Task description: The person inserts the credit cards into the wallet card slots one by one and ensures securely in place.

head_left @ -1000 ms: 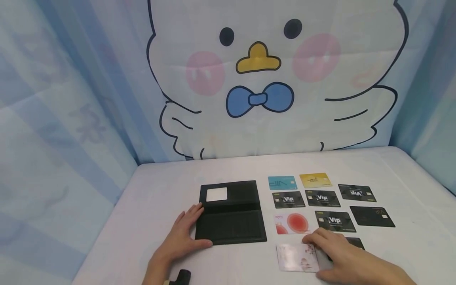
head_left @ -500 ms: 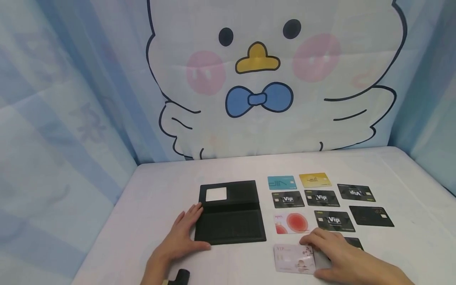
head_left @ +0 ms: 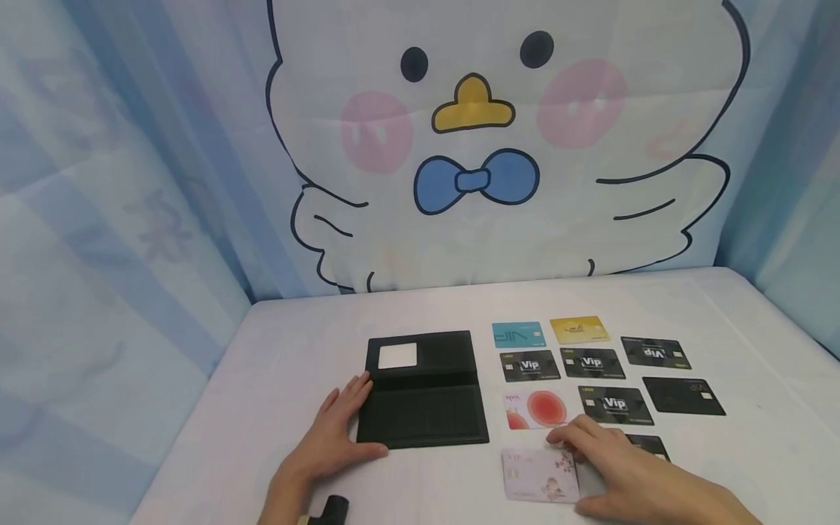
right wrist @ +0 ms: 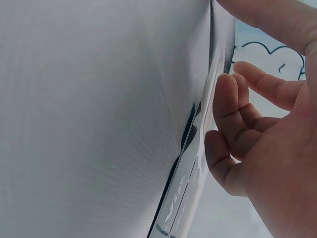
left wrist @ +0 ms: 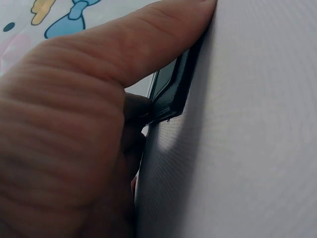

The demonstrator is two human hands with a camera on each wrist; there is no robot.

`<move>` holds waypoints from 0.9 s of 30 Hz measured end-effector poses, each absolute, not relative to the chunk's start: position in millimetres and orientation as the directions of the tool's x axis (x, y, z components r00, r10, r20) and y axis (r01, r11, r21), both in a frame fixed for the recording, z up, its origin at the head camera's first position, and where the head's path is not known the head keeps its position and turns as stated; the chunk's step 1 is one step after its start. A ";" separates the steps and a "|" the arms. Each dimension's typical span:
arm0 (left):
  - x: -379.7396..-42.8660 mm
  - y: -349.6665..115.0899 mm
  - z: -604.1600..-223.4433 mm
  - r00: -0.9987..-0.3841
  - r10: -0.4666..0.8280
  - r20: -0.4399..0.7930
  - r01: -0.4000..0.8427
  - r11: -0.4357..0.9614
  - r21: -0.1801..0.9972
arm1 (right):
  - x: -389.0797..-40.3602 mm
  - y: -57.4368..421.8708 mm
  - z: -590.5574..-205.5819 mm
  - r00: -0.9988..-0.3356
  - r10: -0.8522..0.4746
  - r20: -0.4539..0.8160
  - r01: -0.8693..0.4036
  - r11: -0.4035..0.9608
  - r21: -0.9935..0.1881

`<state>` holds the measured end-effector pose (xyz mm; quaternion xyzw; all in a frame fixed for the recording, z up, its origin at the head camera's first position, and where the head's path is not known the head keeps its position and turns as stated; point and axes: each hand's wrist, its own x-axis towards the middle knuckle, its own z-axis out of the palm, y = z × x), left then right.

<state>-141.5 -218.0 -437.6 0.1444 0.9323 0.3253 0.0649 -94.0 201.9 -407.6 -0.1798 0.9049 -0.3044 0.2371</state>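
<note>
A black card wallet (head_left: pixel 420 415) lies unfolded, a white window in its far half. My left hand (head_left: pixel 335 445) rests along its left side, fingers at the edge and thumb by the near corner; the left wrist view shows that thumb over the wallet's corner (left wrist: pixel 171 99). A pink VIP card (head_left: pixel 538 474) with a flower print lies flat to the right of the wallet. Arched over its right edge is my right hand (head_left: pixel 623 467), thumb at the near corner and index finger just past the far edge. Loosely bent fingers show on the right hand (right wrist: pixel 267 124) in the right wrist view.
Beyond my right hand several cards lie in rows: a teal card (head_left: pixel 518 335), a yellow card (head_left: pixel 580 329), black Vip cards (head_left: pixel 615 405) and a red-and-white card (head_left: pixel 535 411). A black card (head_left: pixel 650 446) is partly hidden by that hand. Printed curtains surround the white table (head_left: pixel 774 467).
The pink card has slid slightly left, my right hand moving along with it, and its glare has faded. My left hand and the wallet stay in place.
</note>
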 end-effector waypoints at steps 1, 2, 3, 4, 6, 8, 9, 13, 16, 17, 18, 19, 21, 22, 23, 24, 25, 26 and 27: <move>-141.5 -218.2 -437.7 -0.949 0.313 -0.026 0.229 0.747 0.624 | -94.3 201.8 -407.6 -0.821 -0.475 -0.316 -0.184 0.745 -0.641; -141.6 -218.4 -437.8 -0.949 0.313 -0.026 0.229 0.748 0.623 | -94.6 201.7 -407.5 -0.820 -0.479 -0.314 -0.189 0.744 -0.641; -141.7 -218.6 -437.9 -0.949 0.315 -0.026 0.231 0.748 0.622 | -94.7 201.5 -407.2 -0.821 -0.478 -0.312 -0.193 0.747 -0.636; -141.7 -218.9 -437.9 -0.948 0.317 -0.025 0.234 0.748 0.621 | -94.5 201.2 -406.9 -0.825 -0.471 -0.313 -0.194 0.756 -0.625; -142.0 -219.2 -437.9 -0.946 0.322 -0.023 0.239 0.747 0.620 | -94.1 200.6 -406.1 -0.834 -0.448 -0.323 -0.180 0.773 -0.608; -142.1 -219.1 -437.6 -0.947 0.322 -0.023 0.239 0.749 0.618 | -93.4 199.7 -405.8 -0.845 -0.420 -0.331 -0.164 0.793 -0.587; -142.0 -219.0 -437.3 -0.947 0.321 -0.023 0.239 0.749 0.618 | -93.1 199.1 -405.8 -0.851 -0.407 -0.331 -0.158 0.801 -0.578; -141.3 -217.8 -435.9 -0.949 0.315 -0.028 0.232 0.754 0.615 | -94.5 196.9 -408.1 -0.862 -0.384 -0.330 -0.141 0.808 -0.572; -140.8 -217.1 -434.9 -0.949 0.314 -0.031 0.229 0.753 0.617 | -96.2 195.0 -409.8 -0.864 -0.391 -0.317 -0.158 0.809 -0.567; -140.7 -217.0 -434.6 -0.949 0.314 -0.032 0.228 0.753 0.618 | -96.6 194.2 -410.0 -0.864 -0.392 -0.316 -0.160 0.809 -0.566; -140.6 -216.9 -434.3 -0.949 0.314 -0.032 0.227 0.752 0.619 | -96.8 193.4 -410.1 -0.864 -0.393 -0.314 -0.163 0.810 -0.563; -140.5 -216.9 -434.3 -0.949 0.313 -0.032 0.227 0.751 0.620 | -96.9 192.7 -410.1 -0.863 -0.397 -0.312 -0.169 0.809 -0.563; -140.5 -217.0 -434.3 -0.949 0.313 -0.033 0.226 0.750 0.622 | -96.8 191.9 -409.8 -0.861 -0.396 -0.318 -0.165 0.811 -0.562; -140.5 -217.1 -434.5 -0.949 0.314 -0.033 0.226 0.750 0.622 | -96.3 191.8 -409.5 -0.861 -0.394 -0.323 -0.160 0.811 -0.563; -140.5 -217.2 -434.8 -0.949 0.314 -0.033 0.227 0.751 0.621 | -95.9 191.8 -409.4 -0.858 -0.396 -0.326 -0.158 0.809 -0.567; -140.5 -217.2 -435.0 -0.949 0.314 -0.033 0.227 0.751 0.620 | -95.4 191.8 -409.3 -0.856 -0.401 -0.325 -0.160 0.805 -0.571; -140.5 -217.2 -435.2 -0.949 0.313 -0.033 0.227 0.752 0.619 | -94.9 191.8 -409.1 -0.854 -0.408 -0.324 -0.163 0.800 -0.578; -140.5 -217.2 -435.4 -0.949 0.313 -0.034 0.226 0.752 0.619 | -94.4 191.8 -408.9 -0.853 -0.409 -0.325 -0.160 0.797 -0.582; -140.5 -217.1 -435.4 -0.949 0.313 -0.034 0.226 0.752 0.619 | -93.9 191.3 -408.7 -0.850 -0.414 -0.326 -0.161 0.793 -0.588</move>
